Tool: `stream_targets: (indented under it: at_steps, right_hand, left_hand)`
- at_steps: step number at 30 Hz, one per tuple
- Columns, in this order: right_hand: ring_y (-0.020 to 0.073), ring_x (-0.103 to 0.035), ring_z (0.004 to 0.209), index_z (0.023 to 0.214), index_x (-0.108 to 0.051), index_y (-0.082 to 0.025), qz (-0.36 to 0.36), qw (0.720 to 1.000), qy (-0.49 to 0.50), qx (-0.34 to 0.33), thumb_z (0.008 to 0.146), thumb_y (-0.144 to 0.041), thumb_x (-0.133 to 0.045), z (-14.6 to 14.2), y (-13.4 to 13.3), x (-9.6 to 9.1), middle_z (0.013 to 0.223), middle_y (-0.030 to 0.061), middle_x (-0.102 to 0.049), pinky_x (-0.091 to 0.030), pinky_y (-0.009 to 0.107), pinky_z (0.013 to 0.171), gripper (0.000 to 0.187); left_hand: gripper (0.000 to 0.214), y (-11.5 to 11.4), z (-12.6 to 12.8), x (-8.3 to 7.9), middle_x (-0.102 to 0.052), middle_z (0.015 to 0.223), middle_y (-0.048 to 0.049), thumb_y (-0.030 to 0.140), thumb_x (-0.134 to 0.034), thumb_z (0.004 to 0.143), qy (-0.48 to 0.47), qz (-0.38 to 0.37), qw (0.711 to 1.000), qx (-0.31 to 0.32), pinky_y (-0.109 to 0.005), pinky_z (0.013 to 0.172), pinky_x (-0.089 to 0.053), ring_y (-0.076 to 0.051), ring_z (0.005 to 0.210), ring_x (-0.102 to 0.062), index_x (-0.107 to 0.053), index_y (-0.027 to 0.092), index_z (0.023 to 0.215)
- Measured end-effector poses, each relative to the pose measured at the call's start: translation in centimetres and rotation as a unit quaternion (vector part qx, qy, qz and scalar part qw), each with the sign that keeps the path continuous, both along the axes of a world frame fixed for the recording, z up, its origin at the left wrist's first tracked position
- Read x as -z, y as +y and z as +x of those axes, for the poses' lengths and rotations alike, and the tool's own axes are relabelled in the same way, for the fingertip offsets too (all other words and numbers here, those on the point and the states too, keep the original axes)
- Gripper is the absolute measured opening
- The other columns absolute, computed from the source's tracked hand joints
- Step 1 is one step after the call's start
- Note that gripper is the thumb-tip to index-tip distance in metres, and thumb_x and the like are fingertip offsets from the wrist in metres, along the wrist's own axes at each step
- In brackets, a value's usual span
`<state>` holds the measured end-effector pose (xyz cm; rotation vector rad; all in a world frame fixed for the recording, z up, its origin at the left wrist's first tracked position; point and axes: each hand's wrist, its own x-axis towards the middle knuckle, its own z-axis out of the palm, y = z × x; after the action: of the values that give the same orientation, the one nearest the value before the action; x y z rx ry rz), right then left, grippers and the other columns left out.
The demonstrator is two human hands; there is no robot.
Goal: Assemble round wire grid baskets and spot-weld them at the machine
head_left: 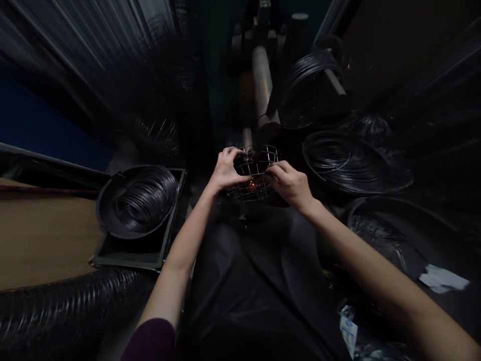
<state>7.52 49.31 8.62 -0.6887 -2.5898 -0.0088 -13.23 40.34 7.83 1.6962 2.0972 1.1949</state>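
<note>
"Where did the camera look from?"

"From the person's head, facing forward and down."

"How near was it?"

"Close above the left hand point(227, 170) and right hand point(289, 184). Both arms reached in from the bottom edge, with the wire cage point(255, 163) just beyond them and black wire coils point(349, 163) spread wide around it."

The left hand point(227, 169) and right hand point(289, 184) gripped opposite sides of a round wire cage point(253, 173). Coils of black wire lay on both sides: one in a black pan point(108, 210) on a dark tray point(130, 258), another point(347, 163) at right.
</note>
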Motion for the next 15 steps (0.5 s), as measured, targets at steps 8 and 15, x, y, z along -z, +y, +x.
stream_targets:
  at_steps: [8, 15]
  right_hand:
    - [0.0159, -0.058, 0.076, 0.098, -0.071, -0.019, -0.050, 0.998, 0.045, 0.005, 0.097, -0.038, -0.051, -1.2, 1.7, 0.5, 0.095, 0.0085, -0.063, -0.041, 0.025, 0.061, 0.028]
    - [0.0172, -0.058, 0.076, 0.092, -0.067, -0.019, -0.083, 0.992, 0.098, 0.016, 0.096, -0.041, -0.053, -3.6, 3.7, 0.5, 0.091, 0.0077, -0.062, -0.043, 0.027, 0.063, 0.026]
  left_hand:
    - [0.070, 1.2, -1.4, -0.2, -0.059, 0.119, -0.0081, 0.041, -0.091, 0.054, 0.005, -0.003, 1.000, 0.015, -0.046, 0.102, -0.047, -0.029, 0.114, -0.054, -0.060, 0.020, 0.113]
    - [0.087, 3.9, -3.3, -0.1, -0.061, 0.121, -0.0094, 0.031, -0.092, 0.048, -0.036, 0.029, 0.999, 0.025, -0.047, 0.102, -0.048, -0.030, 0.116, -0.058, -0.051, 0.021, 0.124]
